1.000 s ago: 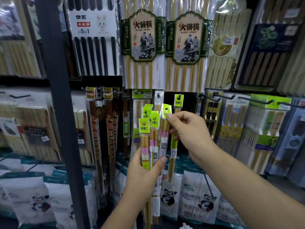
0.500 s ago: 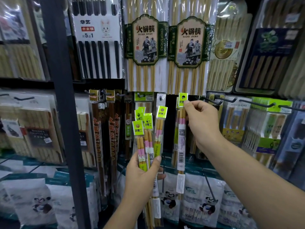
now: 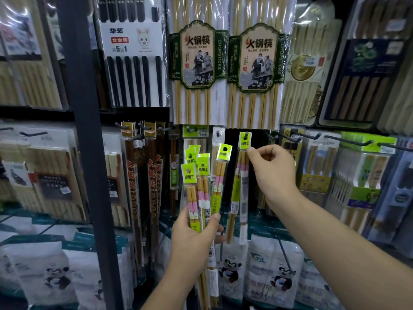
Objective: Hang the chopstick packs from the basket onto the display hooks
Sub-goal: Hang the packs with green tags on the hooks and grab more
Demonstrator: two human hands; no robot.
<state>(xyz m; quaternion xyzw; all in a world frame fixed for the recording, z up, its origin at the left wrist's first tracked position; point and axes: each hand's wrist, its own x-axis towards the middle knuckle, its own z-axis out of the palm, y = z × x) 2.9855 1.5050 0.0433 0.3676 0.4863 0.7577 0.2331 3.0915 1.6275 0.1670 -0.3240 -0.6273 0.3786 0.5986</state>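
At 12 o'clock on the display wall, 2 large packs (image 3: 197, 63) are carrying green labels reading 火锅筷 and CHOPSTICKS. At 10 o'clock a black-chopstick pack (image 3: 134, 63) is showing 华艺, 合金筷 and an offer with 5 and 1. Lime cards are topping the slim packs, their 3 small characters too fine to read surely.

The hung pack (image 3: 242, 186) is hanging near the centre, its header card (image 3: 245, 140) threaded on a hook (image 3: 246, 134). The right hand (image 3: 272, 173), reaching in from 4 o'clock, is pinching it just under the card with thumb and forefinger, the other fingers (image 3: 274, 153) curling. The left hand (image 3: 192, 238), coming up from 6 o'clock, is gripping the bundle of packs (image 3: 202, 189) upright around its middle, 4 lime cards fanning out above.

A dark upright post (image 3: 87, 164) is crossing the view at 9 o'clock, covering part of the shelves behind it. Brown packs (image 3: 143, 175) with red 火锅筷 lettering are hanging between it and the bundle. Panda-printed bags (image 3: 279, 276) are lying at 5 o'clock below the hooks.

1 second ago the right hand was drawing that pack out of the bundle; now it is holding it on the hook, apart from the bundle.
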